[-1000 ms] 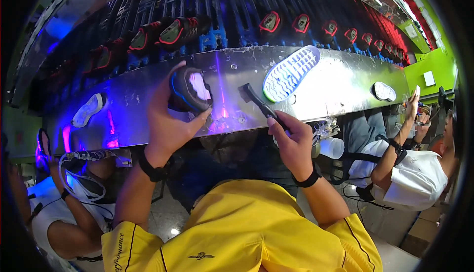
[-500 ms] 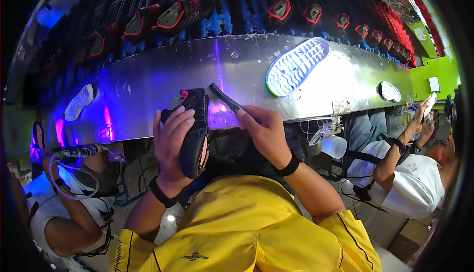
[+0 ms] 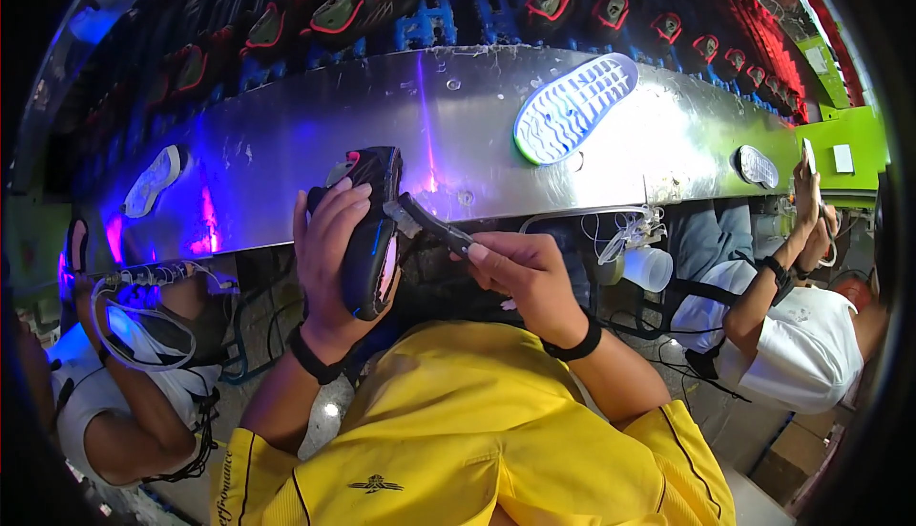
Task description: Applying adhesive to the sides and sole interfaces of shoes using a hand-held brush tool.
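Note:
My left hand (image 3: 331, 240) is wrapped round a black shoe upper (image 3: 363, 268) with a red-trimmed opening, held upright at the metal bench's near edge. The shoe's pale pinkish underside faces right. A brush (image 3: 444, 229) with a dark, curved handle is pinched in my right hand (image 3: 530, 273), its bristle end at the right side of the shoe. Whether the bristles press on the shoe, I cannot tell. Beyond my right hand, a white and blue shoe sole (image 3: 575, 111) lies tread up on the bench (image 3: 315, 125).
Another white sole (image 3: 153, 182) lies at the bench's left, one more (image 3: 757, 166) at its right. Several black shoes with red collars (image 3: 549, 1) line the blue rack behind. A translucent cup (image 3: 649, 268) and tubing hang below the edge. Co-workers in white (image 3: 792, 335) sit on both sides.
My right hand has drawn the brush down and slightly right, and its bristle end now sits lower along the shoe. The co-worker at right has shifted their hands.

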### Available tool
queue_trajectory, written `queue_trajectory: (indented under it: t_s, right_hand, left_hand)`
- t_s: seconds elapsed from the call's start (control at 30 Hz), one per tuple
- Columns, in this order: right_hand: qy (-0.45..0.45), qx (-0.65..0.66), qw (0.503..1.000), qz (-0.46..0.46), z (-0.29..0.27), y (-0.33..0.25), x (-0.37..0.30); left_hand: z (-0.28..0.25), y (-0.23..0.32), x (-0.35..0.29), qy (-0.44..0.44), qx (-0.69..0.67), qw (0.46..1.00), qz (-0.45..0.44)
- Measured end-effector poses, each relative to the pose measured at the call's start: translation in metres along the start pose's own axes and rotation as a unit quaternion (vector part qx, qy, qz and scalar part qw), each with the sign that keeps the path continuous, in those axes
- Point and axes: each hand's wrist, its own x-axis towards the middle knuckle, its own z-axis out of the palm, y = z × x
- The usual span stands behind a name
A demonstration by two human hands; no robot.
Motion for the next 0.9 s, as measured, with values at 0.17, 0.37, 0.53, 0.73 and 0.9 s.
queue_trajectory:
  t_s: [0.17,0.37,0.53,0.73,0.9]
  right_hand:
    - [0.046,-0.110,0.991,-0.058,0.001,-0.007,-0.015]
    - [0.066,-0.082,0.986,-0.129,0.006,0.000,-0.025]
    - [0.047,-0.126,0.969,-0.209,0.003,-0.007,-0.034]
    - [0.107,-0.204,0.934,-0.274,0.002,-0.024,-0.044]
    - [0.171,-0.300,0.891,-0.294,-0.008,-0.051,-0.046]
  left_hand:
    - [0.004,0.005,0.003,0.005,0.007,1.000,0.012]
    - [0.003,0.016,0.013,-0.007,0.031,0.999,-0.013]
    - [0.006,0.027,0.028,0.012,0.049,0.999,-0.018]
    - [0.010,0.040,0.051,0.015,0.071,0.996,-0.045]
    - [0.007,0.049,0.073,-0.048,0.078,0.993,-0.068]
